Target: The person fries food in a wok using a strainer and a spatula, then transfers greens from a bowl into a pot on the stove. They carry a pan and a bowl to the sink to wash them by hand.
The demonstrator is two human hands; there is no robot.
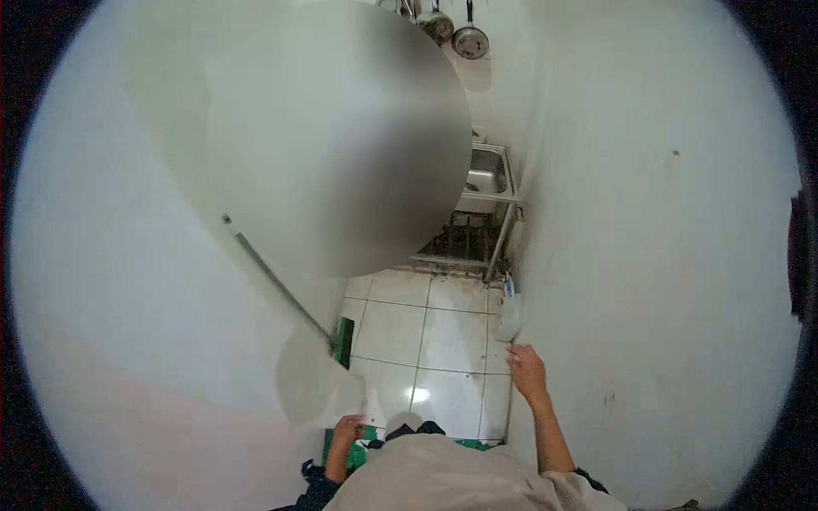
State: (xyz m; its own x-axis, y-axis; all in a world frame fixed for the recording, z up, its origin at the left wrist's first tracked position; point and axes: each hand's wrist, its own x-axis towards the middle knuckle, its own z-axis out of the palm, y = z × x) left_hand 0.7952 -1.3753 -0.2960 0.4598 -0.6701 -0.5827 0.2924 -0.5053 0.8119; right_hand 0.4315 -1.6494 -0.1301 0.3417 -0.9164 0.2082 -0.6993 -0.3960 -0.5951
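My right hand (527,370) hangs in front of me beside the right wall, its fingers loosely bent and a little apart, with nothing seen in it. Just beyond its fingertips in this view stands a whitish translucent bottle or jug (508,319), on the floor against the wall. Low on the left, close to the wall edge, is my left hand (346,428), fingers relaxed and pointing inward, holding nothing that shows. A broom or brush with a green head (343,341) and a long grey handle (281,285) leans along the left wall ahead of it.
White floor tiles (392,332) run down a narrow passage between pale walls. At its far end a steel sink (487,175) sits on a metal frame (503,234). Pans (470,41) hang above. A blurred disc (358,153) hides much of the upper left. Green matting (358,447) lies underfoot.
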